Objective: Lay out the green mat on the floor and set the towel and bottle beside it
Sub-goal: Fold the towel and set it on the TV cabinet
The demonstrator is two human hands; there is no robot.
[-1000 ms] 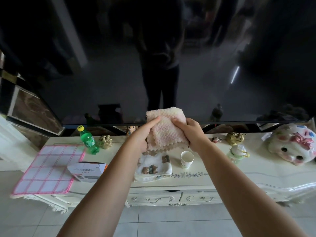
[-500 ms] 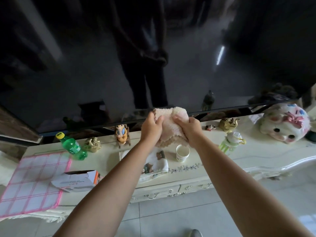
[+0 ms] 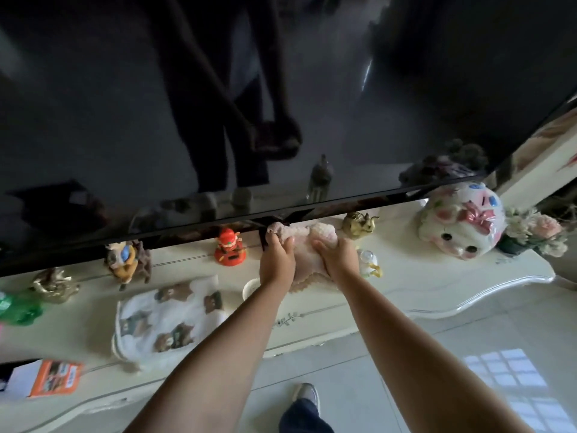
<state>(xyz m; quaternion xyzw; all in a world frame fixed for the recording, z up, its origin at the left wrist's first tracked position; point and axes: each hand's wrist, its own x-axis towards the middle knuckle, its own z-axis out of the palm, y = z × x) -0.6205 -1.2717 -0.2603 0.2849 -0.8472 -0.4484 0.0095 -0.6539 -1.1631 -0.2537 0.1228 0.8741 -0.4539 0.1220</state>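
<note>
Both hands clutch the pink towel [image 3: 304, 248]: the left hand [image 3: 277, 260] grips its left end and the right hand [image 3: 338, 259] its right, so the bunched cloth runs crosswise between them above the cabinet [image 3: 437, 284]. The green bottle [image 3: 18, 309] lies well off to the left, nearer the left hand. The green mat is out of sight.

I am wearing dark blue trousers [image 3: 300, 417] and a grey shoe [image 3: 307, 395] with a paler toe, and my forearms [image 3: 237, 339] are showing bare all the way to my left hand [image 3: 276, 260] and right hand [image 3: 338, 259].
</note>
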